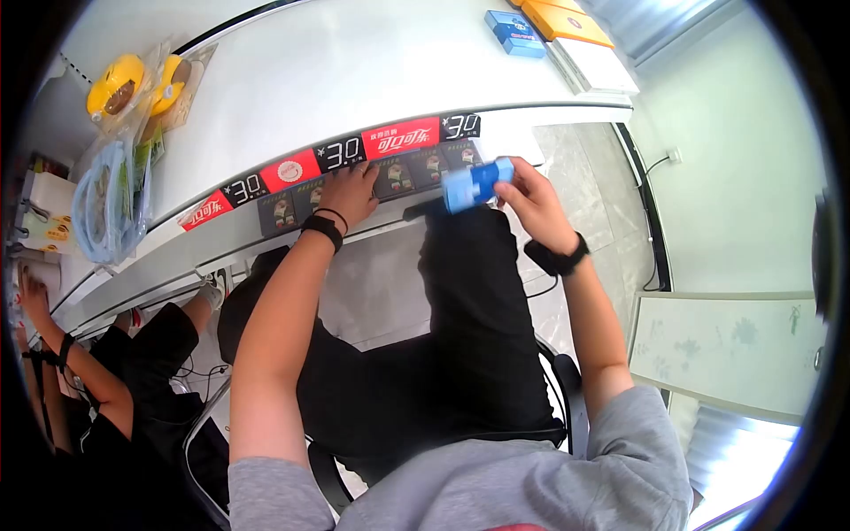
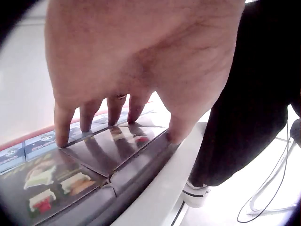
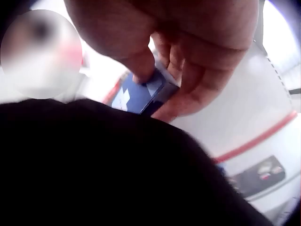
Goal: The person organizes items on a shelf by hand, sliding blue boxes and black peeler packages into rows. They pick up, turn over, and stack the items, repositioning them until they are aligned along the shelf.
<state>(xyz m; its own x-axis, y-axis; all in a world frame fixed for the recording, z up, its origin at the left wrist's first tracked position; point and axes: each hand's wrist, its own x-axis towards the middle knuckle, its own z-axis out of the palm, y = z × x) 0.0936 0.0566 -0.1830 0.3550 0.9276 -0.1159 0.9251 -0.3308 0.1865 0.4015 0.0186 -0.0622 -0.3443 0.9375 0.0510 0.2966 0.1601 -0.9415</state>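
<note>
My right hand (image 1: 534,202) pinches a small blue-and-white box (image 1: 474,184) over the right end of a row of dark boxes (image 1: 396,177). In the right wrist view, the thumb lies on one face of the blue box (image 3: 141,96) and the fingers curl behind it; a dark sleeve or trouser leg hides its lower part. My left hand (image 1: 352,193) rests on the middle of the row. The left wrist view shows its spread, straight fingers (image 2: 114,110) touching the far edge of a dark box (image 2: 110,150), with the thumb at the near edge.
A red-and-black price strip (image 1: 341,155) runs behind the row. At the back right lie a blue carton (image 1: 515,34), orange boxes (image 1: 571,22) and a white box (image 1: 591,66). Bagged yellow toys (image 1: 119,84) lie at the left. Another person's arm (image 1: 88,376) reaches in at far left.
</note>
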